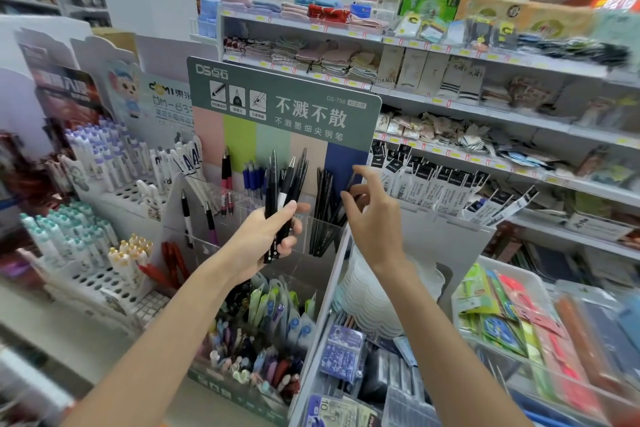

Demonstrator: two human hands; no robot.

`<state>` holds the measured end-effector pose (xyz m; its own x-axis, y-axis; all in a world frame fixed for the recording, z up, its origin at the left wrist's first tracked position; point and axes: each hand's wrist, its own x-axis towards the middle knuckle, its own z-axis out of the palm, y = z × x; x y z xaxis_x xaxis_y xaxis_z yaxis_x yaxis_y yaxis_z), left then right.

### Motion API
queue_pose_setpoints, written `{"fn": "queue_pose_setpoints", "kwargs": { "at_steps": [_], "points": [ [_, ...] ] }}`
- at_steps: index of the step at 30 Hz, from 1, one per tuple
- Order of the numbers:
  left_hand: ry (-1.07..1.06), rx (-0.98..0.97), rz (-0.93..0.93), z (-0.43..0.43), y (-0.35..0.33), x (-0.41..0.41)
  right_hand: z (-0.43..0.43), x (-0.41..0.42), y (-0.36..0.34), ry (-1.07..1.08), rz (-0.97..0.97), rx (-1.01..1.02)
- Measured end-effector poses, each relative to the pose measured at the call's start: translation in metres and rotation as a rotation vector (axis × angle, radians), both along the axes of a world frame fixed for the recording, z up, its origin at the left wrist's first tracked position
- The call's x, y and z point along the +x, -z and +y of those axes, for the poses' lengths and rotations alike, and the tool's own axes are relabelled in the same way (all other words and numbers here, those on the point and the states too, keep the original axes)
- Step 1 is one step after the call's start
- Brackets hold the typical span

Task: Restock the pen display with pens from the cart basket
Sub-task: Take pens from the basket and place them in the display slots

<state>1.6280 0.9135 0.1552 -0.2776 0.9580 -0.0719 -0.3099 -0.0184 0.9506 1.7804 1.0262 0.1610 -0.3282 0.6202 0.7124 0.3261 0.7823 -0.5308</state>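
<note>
The pen display (242, 135) has a green header card and colour-striped back, with clear compartments below it. My left hand (256, 243) grips a bundle of black pens (289, 180) upright in front of the middle compartments. My right hand (375, 215) is raised at the display's right edge, thumb and forefinger pinching a single black pen (350, 183) over the rightmost compartment, where several black pens (323, 204) stand. Other compartments hold blue pens (252, 175) and red-and-black pens (227, 180). No cart basket is in view.
White peg racks of capped pens (104, 184) stand to the left. Below the display is a bin of mixed packaged pens (263, 340). A white tray of carded stationery (512, 322) sits at the right. Shelves of socks and towels (450, 107) rise behind.
</note>
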Motion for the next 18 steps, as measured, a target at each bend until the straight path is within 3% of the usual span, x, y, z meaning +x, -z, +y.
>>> {"fn": "queue_pose_setpoints", "kwargs": {
  "at_steps": [8,14,18],
  "points": [
    [0.022,0.007,-0.085,-0.005,0.001,-0.003,0.003,-0.003,0.014,0.049,-0.126,0.07],
    [-0.005,0.028,-0.048,-0.009,0.001,-0.001,-0.001,-0.001,-0.013,-0.036,0.115,-0.013],
    [-0.037,0.021,-0.009,-0.004,-0.004,0.005,-0.012,-0.011,-0.028,-0.182,0.132,-0.153]
  ]
}}
